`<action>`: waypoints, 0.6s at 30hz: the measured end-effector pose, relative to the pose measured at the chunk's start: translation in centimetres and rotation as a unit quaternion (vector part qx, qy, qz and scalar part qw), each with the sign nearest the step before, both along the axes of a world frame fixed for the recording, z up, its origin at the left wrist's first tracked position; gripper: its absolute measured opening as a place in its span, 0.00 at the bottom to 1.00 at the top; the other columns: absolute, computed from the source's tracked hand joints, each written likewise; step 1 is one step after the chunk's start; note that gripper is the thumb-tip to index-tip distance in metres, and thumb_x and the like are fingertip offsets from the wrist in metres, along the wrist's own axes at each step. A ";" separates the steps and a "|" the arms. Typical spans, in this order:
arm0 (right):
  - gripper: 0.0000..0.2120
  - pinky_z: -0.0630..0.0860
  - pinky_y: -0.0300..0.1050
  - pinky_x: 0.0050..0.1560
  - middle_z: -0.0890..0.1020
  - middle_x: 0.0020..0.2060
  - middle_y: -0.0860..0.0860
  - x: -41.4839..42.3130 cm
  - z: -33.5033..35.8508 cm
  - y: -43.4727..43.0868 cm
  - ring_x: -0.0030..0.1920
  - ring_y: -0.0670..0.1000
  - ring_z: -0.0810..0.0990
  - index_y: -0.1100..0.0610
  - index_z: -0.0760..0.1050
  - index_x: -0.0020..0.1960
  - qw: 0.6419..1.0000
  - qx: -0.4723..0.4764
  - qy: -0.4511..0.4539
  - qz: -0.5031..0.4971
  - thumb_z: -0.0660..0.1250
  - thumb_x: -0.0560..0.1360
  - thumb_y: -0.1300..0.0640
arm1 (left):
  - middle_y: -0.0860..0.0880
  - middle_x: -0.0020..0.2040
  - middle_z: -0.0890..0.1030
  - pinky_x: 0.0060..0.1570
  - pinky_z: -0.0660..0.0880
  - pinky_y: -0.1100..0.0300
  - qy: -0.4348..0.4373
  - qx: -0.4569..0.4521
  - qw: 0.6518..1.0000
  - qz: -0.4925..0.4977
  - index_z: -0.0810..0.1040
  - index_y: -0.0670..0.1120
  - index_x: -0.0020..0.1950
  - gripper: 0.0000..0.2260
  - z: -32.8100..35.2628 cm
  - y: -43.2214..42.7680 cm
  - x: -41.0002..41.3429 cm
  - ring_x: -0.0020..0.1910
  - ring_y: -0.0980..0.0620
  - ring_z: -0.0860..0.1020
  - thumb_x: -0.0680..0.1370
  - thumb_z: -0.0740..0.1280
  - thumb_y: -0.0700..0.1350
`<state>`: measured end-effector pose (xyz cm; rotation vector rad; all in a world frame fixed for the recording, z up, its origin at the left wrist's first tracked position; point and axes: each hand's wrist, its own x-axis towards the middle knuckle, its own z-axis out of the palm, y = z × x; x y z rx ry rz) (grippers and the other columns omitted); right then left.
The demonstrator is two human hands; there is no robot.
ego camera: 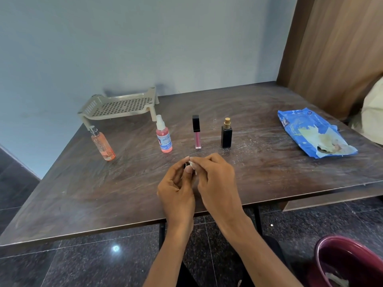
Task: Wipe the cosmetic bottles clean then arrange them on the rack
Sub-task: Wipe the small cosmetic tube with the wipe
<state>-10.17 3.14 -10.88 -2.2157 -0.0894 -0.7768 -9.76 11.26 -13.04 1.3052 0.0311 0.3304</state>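
The left hand (176, 189) grips a small dark bottle (184, 165) steady so the right hand (215, 179), pinching a wipe (193, 165), cleans it.

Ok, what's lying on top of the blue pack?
A crumpled, stained wipe lies on the pack, covering much of its near half. The pack's opening and whatever is left inside are hidden under the wipe and the wrapper.

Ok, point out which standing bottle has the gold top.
The square black perfume bottle, rightmost in the row. The lip gloss has a black cap; the pink spray bottle and the peach bottle have pale tops.
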 end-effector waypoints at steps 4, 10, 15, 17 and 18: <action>0.09 0.76 0.38 0.40 0.77 0.42 0.49 -1.0 -1.1 -2.2 0.40 0.47 0.77 0.55 0.81 0.57 0.999 0.003 0.018 -0.044 0.67 0.78 0.60 | 0.47 0.52 0.87 0.59 0.79 0.49 0.000 -0.020 1.000 -0.009 0.84 0.46 0.55 0.08 -0.1 -0.1 0.1 0.55 0.49 0.85 0.80 0.68 0.37; 0.08 0.72 0.34 0.38 0.77 0.39 0.48 -1.1 -1.5 -4.1 0.37 0.45 0.76 0.56 0.83 0.55 0.995 0.004 0.045 -0.089 0.67 0.78 0.60 | 0.48 0.53 0.86 0.59 0.79 0.50 0.000 -0.024 1.000 -0.020 0.83 0.46 0.55 0.09 0.0 -0.2 0.0 0.56 0.50 0.84 0.80 0.66 0.36; 0.08 0.73 0.34 0.39 0.78 0.40 0.50 0.0 0.1 -1.2 0.38 0.46 0.76 0.56 0.83 0.53 0.999 -0.002 0.025 -0.024 0.66 0.78 0.61 | 0.48 0.52 0.87 0.57 0.81 0.58 -0.005 -0.020 1.000 -0.019 0.83 0.45 0.56 0.08 0.2 -0.1 0.0 0.55 0.52 0.84 0.80 0.67 0.37; 0.09 0.75 0.36 0.40 0.78 0.41 0.52 0.3 0.6 -0.1 0.39 0.47 0.77 0.57 0.83 0.53 1.000 -0.004 0.017 -0.001 0.65 0.78 0.62 | 0.50 0.50 0.87 0.54 0.81 0.62 -0.003 -0.014 1.000 -0.016 0.83 0.46 0.56 0.08 0.2 -0.1 0.0 0.53 0.53 0.85 0.80 0.67 0.37; 0.09 0.76 0.39 0.41 0.79 0.41 0.52 0.5 0.6 0.2 0.40 0.47 0.78 0.57 0.83 0.53 1.000 -0.010 0.014 0.004 0.65 0.78 0.62 | 0.51 0.50 0.87 0.52 0.80 0.63 -0.002 -0.018 1.000 -0.014 0.83 0.46 0.56 0.08 0.2 -0.1 0.0 0.53 0.54 0.85 0.80 0.67 0.37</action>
